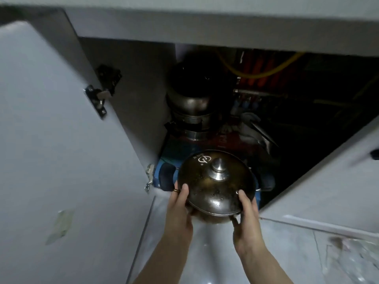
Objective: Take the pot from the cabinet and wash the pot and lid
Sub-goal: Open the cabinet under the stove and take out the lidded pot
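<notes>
We've got the pot (213, 217) w/ lid (215, 181) gripped between both hands: left hand (180, 210) on its left rim, right hand (245, 218) opposite, just outside the cabinet (127, 83) mouth.

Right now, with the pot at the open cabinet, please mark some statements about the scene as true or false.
1. Both hands hold the pot. True.
2. The lid is off the pot. False: it sits on the pot.
3. The left hand wears a ring. True.
4. The cabinet doors are closed. False: the left door and the right door stand open.
5. More metal pots are stacked inside the cabinet. True.
</notes>
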Tool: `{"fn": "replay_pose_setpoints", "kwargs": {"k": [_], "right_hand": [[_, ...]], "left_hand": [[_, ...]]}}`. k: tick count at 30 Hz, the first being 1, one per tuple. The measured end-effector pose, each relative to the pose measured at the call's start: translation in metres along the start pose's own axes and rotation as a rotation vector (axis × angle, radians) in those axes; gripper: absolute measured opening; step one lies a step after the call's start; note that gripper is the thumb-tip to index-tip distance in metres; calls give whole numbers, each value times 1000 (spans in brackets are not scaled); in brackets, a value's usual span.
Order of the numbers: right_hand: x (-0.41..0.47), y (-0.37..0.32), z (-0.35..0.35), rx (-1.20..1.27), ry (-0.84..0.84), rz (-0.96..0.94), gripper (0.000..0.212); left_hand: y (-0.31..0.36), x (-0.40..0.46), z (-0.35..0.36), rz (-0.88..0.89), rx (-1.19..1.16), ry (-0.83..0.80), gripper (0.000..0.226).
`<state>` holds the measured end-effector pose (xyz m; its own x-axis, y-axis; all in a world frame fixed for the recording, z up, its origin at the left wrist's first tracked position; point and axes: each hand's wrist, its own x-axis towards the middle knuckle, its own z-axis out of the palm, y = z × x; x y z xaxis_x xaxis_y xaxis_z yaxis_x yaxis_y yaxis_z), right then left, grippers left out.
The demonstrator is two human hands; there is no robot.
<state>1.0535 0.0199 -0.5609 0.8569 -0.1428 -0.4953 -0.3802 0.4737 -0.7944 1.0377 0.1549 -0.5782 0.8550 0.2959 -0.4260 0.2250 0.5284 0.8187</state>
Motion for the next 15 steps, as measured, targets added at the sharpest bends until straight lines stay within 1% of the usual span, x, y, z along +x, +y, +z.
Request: {"fn": "replay_pose_setpoints", "kwargs": {"k": [3, 5, 7, 10, 12, 15], "right_hand": [[-53, -28, 7, -4, 23, 62, 38], [-87, -48, 13, -17, 34, 85, 41], [-120, -70, 18, -25, 43, 99, 42], [-168, -103, 25, -25, 49, 121, 40], [-198, -122, 28, -21, 52, 126, 38], [-236, -146, 31, -15, 50, 129, 37]], "left_hand": [[51, -54, 11, -61, -65, 1, 34], [83, -88, 19, -103, -96, 3, 35], [113, -121, 28, -143, -118, 41, 37], [150, -162, 37, -171, -104, 64, 39], [171, -185, 42, -182, -91, 77, 35], [198, -221, 50, -170, -55, 64, 34]]}}
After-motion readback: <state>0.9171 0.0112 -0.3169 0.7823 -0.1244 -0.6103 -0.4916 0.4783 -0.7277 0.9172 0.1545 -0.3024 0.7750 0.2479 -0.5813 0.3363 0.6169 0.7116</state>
